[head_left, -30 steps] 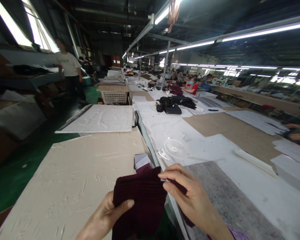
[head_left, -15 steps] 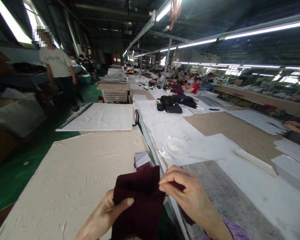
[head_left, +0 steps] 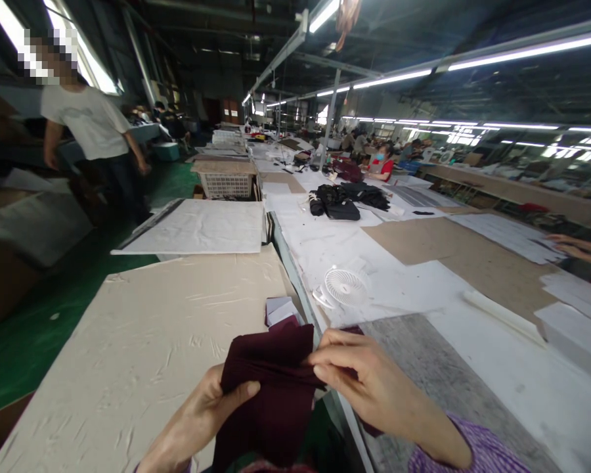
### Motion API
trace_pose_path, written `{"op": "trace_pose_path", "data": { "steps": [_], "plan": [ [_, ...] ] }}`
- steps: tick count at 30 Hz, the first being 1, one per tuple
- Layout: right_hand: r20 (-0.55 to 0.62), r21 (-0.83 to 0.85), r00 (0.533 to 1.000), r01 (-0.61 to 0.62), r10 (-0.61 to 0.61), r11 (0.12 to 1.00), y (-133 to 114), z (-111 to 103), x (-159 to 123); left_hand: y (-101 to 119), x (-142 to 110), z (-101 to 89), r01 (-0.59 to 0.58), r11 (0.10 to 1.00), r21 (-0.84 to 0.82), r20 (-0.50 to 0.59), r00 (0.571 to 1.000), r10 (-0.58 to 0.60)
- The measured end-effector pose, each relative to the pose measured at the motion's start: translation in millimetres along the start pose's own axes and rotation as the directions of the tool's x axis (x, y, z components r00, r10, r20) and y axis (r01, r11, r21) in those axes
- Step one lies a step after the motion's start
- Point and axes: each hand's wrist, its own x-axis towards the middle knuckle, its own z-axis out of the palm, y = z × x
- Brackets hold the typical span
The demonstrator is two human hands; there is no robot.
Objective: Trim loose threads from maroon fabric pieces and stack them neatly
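A dark maroon knitted cloth (head_left: pixel 276 387) hangs between my two hands at the bottom middle. My left hand (head_left: pixel 204 417) grips its left side, thumb pressed on the front. My right hand (head_left: pixel 362 381) pinches the cloth's upper right edge with thumb and fingers closed; a purple patterned sleeve (head_left: pixel 467 453) covers that arm. The cloth is folded over at the top. Just behind it lie small pale purple pieces (head_left: pixel 280 309) at the edge of the beige table (head_left: pixel 152 328).
A small white fan (head_left: pixel 345 287) lies on the long white worktable (head_left: pixel 423 289). Black garments (head_left: pixel 345 200) are piled farther back. A white basket (head_left: pixel 225 185) stands beyond a white sheet. A person in a white shirt (head_left: pixel 86 125) walks in the left aisle. Another person's hands (head_left: pixel 569 246) show at right.
My hands have drawn the maroon cloth together, folding its top edge. The person in the white shirt has walked closer along the left aisle.
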Motion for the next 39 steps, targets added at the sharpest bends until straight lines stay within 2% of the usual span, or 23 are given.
{"op": "trace_pose_path", "data": {
  "steps": [6, 16, 20, 26, 31, 34, 39],
  "plan": [
    [-0.025, 0.075, 0.995, -0.098, 0.101, 0.992, -1, 5, 4, -2, -1, -5.9, 0.021, 0.999, 0.033, -0.003, 1.000, -0.020],
    [-0.176, 0.170, 0.979, -0.070, 0.100, 0.983, 0, 19, 5, -13, 0, -11.1, -0.009, 1.000, -0.009, -0.033, 0.999, 0.009],
    [-0.216, 0.130, 0.973, -0.051, 0.079, 0.990, -2, 22, 5, -16, 2, -11.1, -0.041, 0.992, -0.120, -0.019, 0.999, 0.039],
    [-0.157, 0.161, 0.986, -0.026, 0.052, 0.987, 3, 24, 4, -17, 8, -10.6, -0.045, 0.966, -0.256, -0.051, 0.998, 0.033],
    [-0.061, 0.126, 0.987, 0.157, -0.150, 0.980, 2, 19, 5, -18, 8, -11.2, -0.039, 0.962, -0.270, -0.029, 0.999, 0.033],
    [0.009, 0.087, 0.976, 0.217, -0.218, 0.972, 0, 16, 6, -19, 8, -12.2, -0.051, 0.965, -0.258, -0.019, 0.999, 0.047],
    [0.038, 0.029, 0.980, 0.193, -0.194, 0.981, -4, 16, 5, -16, 7, -12.6, -0.071, 0.966, -0.249, -0.017, 0.997, 0.069]
  ]
}}
